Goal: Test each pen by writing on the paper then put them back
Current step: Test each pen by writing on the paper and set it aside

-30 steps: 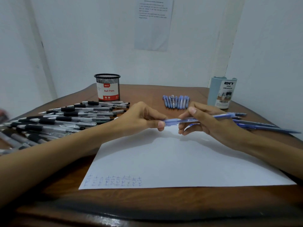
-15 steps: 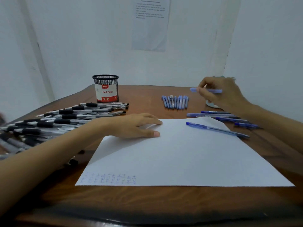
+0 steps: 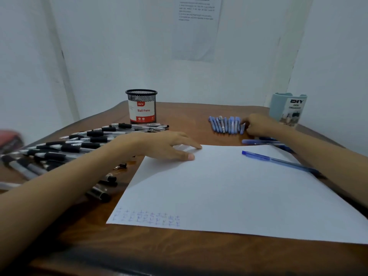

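A white paper (image 3: 239,196) lies on the wooden table, with small blue test marks (image 3: 147,218) at its near left corner. My left hand (image 3: 165,146) rests flat on the paper's far left corner. An uncapped blue pen (image 3: 278,161) lies on the paper's right side. My right hand (image 3: 258,126) is at the right end of a row of blue caps (image 3: 225,124) and pinches the last blue cap (image 3: 242,128) against the table. More blue pens (image 3: 258,142) lie just beyond the paper under my right forearm.
Several black-grip pens (image 3: 79,144) are spread out on the left, with black caps (image 3: 103,188) near the paper's left edge. A mesh "Ball Pens" cup (image 3: 141,106) stands at the back. A pale blue DIY organizer (image 3: 288,108) stands at the back right.
The cap was pulled off the blue pen, and the pen was laid on the paper. My right hand carried the cap down to the row's right end; my left hand settled on the paper.
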`<state>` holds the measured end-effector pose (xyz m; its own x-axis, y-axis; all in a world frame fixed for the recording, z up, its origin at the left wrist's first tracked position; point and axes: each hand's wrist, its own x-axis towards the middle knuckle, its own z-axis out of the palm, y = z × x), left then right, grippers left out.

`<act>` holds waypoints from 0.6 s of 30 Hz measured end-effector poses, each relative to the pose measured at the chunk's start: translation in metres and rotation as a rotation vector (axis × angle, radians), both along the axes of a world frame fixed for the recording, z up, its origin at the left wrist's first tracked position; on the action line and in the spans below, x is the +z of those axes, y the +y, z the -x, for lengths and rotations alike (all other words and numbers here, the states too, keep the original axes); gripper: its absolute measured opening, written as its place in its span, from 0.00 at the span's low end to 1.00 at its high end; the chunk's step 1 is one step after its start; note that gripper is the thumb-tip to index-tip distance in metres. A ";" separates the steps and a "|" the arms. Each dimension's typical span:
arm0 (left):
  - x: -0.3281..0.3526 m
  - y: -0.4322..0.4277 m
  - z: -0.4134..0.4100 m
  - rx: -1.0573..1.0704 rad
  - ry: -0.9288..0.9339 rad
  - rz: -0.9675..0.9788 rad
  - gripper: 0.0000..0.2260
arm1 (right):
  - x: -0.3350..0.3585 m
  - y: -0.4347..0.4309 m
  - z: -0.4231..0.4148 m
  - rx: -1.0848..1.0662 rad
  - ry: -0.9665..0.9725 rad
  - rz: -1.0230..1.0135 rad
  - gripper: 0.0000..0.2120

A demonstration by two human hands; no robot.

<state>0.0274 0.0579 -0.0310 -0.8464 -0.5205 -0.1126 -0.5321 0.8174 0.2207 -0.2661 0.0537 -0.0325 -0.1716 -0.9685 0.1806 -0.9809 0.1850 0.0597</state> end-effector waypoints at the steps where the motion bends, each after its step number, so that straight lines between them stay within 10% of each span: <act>1: 0.000 0.000 0.000 0.002 -0.001 0.000 0.20 | 0.000 0.001 0.000 0.010 -0.021 0.005 0.19; 18: 0.003 0.007 -0.002 0.045 -0.001 -0.036 0.20 | 0.008 0.088 0.048 0.026 -0.208 0.050 0.09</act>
<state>0.0296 0.0650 -0.0280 -0.8221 -0.5538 -0.1322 -0.5684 0.7842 0.2490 -0.3139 0.1420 -0.0244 -0.1851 -0.9639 0.1914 -0.9756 0.1569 -0.1534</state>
